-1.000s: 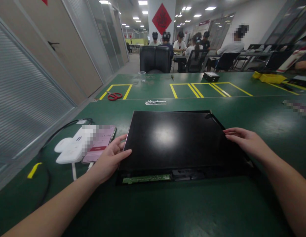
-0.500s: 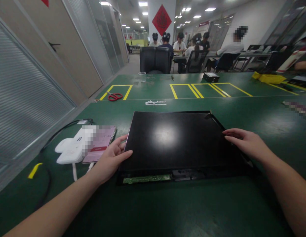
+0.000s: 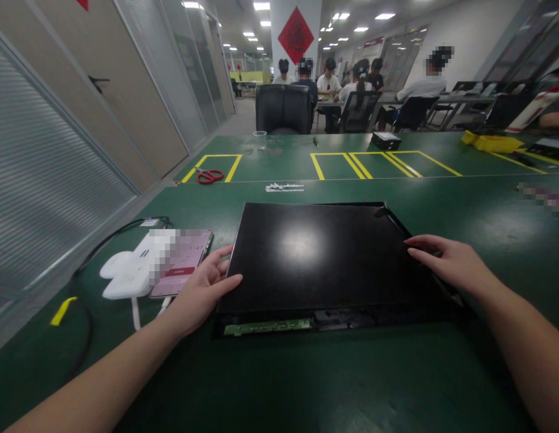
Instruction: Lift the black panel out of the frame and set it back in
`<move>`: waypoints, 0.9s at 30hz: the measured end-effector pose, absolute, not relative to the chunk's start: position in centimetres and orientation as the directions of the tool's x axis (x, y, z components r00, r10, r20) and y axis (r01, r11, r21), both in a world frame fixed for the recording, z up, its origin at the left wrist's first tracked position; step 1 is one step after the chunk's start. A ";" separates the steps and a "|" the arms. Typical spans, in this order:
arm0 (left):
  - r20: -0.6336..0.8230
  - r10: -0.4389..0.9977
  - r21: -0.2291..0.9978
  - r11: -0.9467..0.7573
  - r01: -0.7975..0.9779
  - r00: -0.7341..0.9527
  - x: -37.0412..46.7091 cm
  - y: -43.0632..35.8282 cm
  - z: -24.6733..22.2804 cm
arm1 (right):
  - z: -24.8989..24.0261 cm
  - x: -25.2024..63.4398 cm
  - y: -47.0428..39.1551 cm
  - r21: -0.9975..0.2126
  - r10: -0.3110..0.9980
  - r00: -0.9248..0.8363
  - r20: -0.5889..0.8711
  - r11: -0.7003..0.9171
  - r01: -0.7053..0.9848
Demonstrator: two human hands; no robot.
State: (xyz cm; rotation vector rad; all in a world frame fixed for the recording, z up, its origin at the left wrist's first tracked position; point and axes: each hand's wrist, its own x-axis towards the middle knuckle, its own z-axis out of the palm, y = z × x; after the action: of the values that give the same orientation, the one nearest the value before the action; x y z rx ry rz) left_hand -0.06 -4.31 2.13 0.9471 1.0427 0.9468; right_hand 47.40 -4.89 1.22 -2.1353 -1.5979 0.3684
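A black LCD panel lies face up over a black frame, a little askew, so the frame shows at its right and near sides. Along the near edge a green circuit board strip is exposed. My left hand grips the panel's left edge, thumb on top and the other fingers at its side and partly hidden beneath. My right hand pinches the panel's right edge between thumb and fingers; its fingertips are partly out of sight.
Left of the panel lie a phone and a white power bank with cables. Farther back are red-handled scissors, white scraps, a plastic cup, a small black box and yellow tape outlines. People sit at tables beyond.
Almost nothing differs. Both hands keep their hold on the panel's edges, and the right hand has shifted very slightly to the left.
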 end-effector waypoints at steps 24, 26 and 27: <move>-0.142 0.974 0.989 0.146 -0.015 0.174 -0.4 -4.2 2.5 | 0.3 48.6 -4.5 -0.643 0.944 0.328 -0.031 -0.270 0.717; -0.095 0.984 0.994 0.087 0.059 0.151 -0.7 -4.1 2.3 | 0.0 49.0 -4.4 -0.663 0.941 0.335 -0.047 -0.280 0.694; -0.077 0.988 0.993 0.064 0.103 0.137 -0.9 -4.0 2.0 | -0.1 49.1 -4.4 -0.676 0.939 0.339 -0.053 -0.284 0.680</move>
State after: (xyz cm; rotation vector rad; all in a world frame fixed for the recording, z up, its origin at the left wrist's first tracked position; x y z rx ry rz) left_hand -0.94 -4.04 2.02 1.2909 1.2070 1.0052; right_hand 49.11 -4.38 -0.14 -2.0556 -1.4112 0.6127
